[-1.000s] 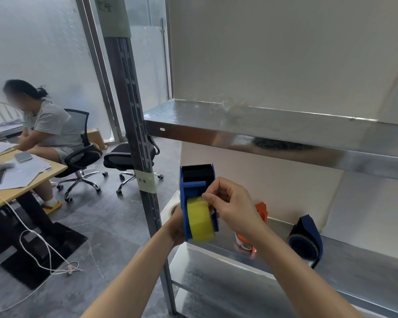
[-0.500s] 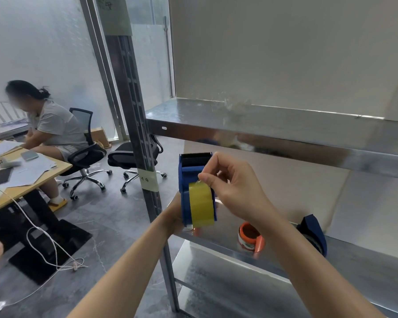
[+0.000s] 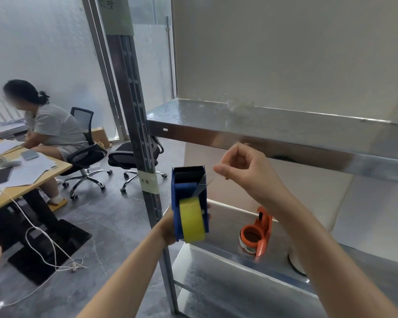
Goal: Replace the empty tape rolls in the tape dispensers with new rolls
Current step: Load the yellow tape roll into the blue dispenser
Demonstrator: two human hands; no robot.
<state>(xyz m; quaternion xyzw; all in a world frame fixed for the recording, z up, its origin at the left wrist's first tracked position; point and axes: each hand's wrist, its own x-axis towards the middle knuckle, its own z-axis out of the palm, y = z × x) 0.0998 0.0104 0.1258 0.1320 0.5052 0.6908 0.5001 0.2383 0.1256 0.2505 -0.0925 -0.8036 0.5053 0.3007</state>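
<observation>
My right hand [image 3: 244,171] has risen off the yellow roll [image 3: 191,222] seated in the blue dispenser [image 3: 186,188], pinching the tape end [image 3: 205,182] beside its blade [image 3: 189,167] for threading; my left hand [image 3: 168,228] grips the dispenser, steadying it.

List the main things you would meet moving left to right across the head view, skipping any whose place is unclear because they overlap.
Left to right: seated person → metal shelf post → blue tape dispenser, holding the yellow tape roll → orange tape dispenser.
</observation>
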